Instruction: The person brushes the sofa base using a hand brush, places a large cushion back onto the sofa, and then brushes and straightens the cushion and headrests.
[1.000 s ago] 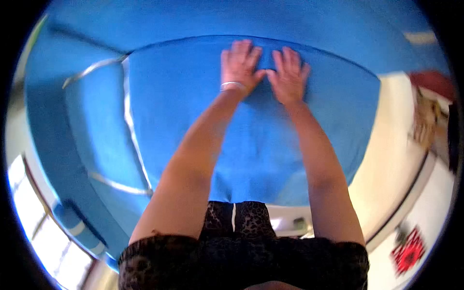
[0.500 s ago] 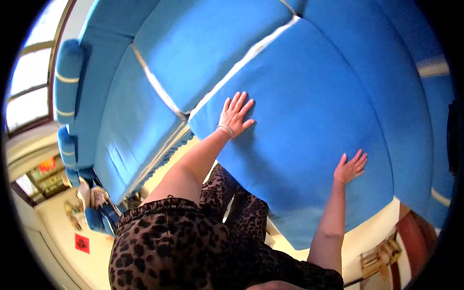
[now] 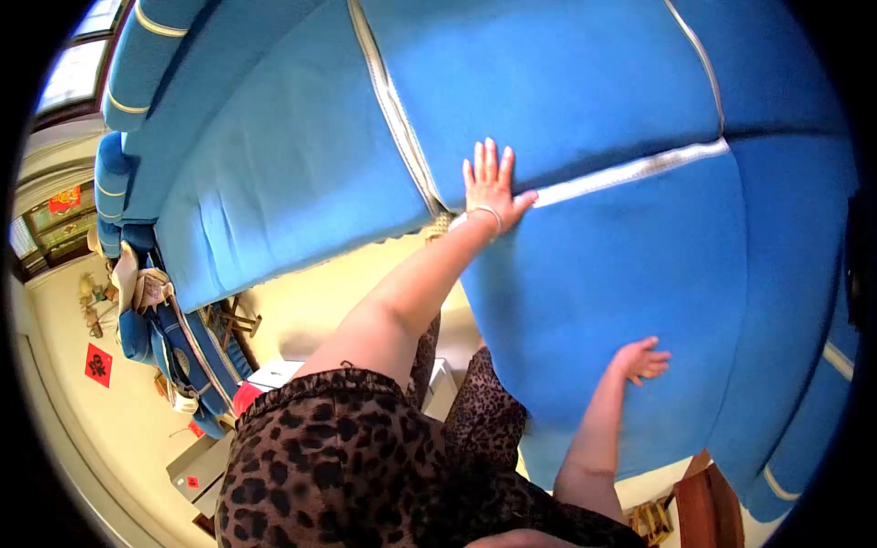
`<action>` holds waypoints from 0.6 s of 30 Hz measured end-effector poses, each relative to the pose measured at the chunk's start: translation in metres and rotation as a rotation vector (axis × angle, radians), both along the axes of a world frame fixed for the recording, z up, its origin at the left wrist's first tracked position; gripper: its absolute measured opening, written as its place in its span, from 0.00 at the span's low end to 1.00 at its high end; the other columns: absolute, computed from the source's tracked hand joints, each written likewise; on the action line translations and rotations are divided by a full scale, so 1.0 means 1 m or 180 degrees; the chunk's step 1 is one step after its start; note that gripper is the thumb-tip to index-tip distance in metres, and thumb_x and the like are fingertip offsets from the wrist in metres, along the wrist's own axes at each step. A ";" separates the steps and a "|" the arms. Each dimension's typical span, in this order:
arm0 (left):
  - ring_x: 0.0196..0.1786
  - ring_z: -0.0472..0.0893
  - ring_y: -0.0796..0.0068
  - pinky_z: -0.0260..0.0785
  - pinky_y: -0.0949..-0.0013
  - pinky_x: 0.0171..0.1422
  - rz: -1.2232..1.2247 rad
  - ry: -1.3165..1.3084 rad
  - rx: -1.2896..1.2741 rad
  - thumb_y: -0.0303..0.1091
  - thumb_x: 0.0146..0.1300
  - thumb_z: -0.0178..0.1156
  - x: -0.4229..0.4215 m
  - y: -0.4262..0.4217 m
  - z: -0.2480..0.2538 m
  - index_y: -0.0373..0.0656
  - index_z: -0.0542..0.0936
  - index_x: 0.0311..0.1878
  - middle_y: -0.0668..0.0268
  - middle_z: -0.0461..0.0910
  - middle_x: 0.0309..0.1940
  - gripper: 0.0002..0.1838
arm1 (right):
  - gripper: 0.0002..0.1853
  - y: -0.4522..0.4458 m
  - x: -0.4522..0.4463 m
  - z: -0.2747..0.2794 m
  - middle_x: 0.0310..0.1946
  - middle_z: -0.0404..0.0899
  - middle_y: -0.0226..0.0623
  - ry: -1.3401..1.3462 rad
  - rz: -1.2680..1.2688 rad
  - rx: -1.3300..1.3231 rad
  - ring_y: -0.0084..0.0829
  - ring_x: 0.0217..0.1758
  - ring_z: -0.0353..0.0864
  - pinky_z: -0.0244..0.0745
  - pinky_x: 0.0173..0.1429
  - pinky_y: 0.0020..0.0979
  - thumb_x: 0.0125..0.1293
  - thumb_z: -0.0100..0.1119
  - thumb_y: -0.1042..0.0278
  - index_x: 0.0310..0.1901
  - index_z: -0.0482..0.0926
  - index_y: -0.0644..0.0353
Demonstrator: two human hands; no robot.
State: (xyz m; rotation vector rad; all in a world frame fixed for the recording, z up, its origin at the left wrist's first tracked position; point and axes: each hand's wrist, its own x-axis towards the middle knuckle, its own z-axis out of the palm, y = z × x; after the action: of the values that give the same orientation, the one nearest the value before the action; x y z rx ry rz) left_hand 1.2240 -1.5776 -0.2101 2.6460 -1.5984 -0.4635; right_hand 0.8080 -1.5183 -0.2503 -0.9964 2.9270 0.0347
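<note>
A large blue sofa cushion (image 3: pixel 603 274) with white edging lies in front of me. My left hand (image 3: pixel 491 187), wearing a bracelet at the wrist, is spread flat where this cushion meets the farther blue cushion (image 3: pixel 548 82); its fingers point onto the farther one and the thumb reaches the white edging (image 3: pixel 630 169). Lower right, my right hand (image 3: pixel 642 361) is over the near cushion with its fingers apart. Whether it touches the fabric I cannot tell. Neither hand holds anything.
Another blue seat section (image 3: pixel 274 183) runs off to the left, beside a sofa arm (image 3: pixel 111 183). A blue seat piled with items (image 3: pixel 151 292) is farther left. Pale floor (image 3: pixel 320 283) shows below the sofa, and brown wooden furniture (image 3: pixel 708 511) stands at lower right.
The view has turned. My left hand has shifted from the near cushion's surface to the seam and the farther cushion. My right hand has changed angle over the near cushion.
</note>
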 end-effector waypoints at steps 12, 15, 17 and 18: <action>0.75 0.45 0.58 0.38 0.50 0.74 -0.1281 -0.0131 -0.0480 0.66 0.55 0.51 0.203 -0.020 -0.002 0.57 0.58 0.71 0.60 0.47 0.73 0.42 | 0.38 -0.188 0.347 0.035 0.72 0.44 0.48 -0.0952 0.3787 -0.0926 0.46 0.75 0.43 0.39 0.70 0.60 0.63 0.51 0.49 0.71 0.51 0.55; 0.75 0.44 0.56 0.37 0.51 0.74 -0.0609 -0.0150 -0.0537 0.66 0.54 0.51 0.270 -0.032 -0.006 0.53 0.57 0.71 0.57 0.45 0.74 0.44 | 0.38 -0.207 0.367 0.034 0.72 0.45 0.46 -0.0196 0.3969 -0.0608 0.45 0.75 0.44 0.40 0.71 0.58 0.61 0.53 0.49 0.70 0.53 0.54; 0.75 0.44 0.56 0.37 0.51 0.74 -0.0445 -0.0009 -0.0578 0.67 0.53 0.52 0.285 -0.035 -0.011 0.53 0.57 0.71 0.55 0.44 0.74 0.45 | 0.39 -0.202 0.374 0.028 0.72 0.45 0.47 -0.0252 0.3780 -0.0491 0.46 0.76 0.42 0.37 0.71 0.59 0.61 0.52 0.48 0.70 0.52 0.55; 0.75 0.44 0.56 0.37 0.51 0.74 -0.0355 0.0060 -0.0604 0.67 0.53 0.52 0.286 -0.035 -0.012 0.53 0.57 0.71 0.55 0.44 0.74 0.46 | 0.39 -0.195 0.376 0.022 0.72 0.44 0.48 -0.0273 0.3634 -0.0451 0.47 0.76 0.40 0.36 0.71 0.59 0.61 0.52 0.48 0.70 0.51 0.56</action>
State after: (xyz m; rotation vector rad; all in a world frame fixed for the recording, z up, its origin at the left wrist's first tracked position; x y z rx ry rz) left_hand 1.5102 -1.6127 -0.2218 2.4182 -1.6983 -0.3203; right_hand 1.1841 -1.7131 -0.2284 -2.4112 1.9069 -0.1657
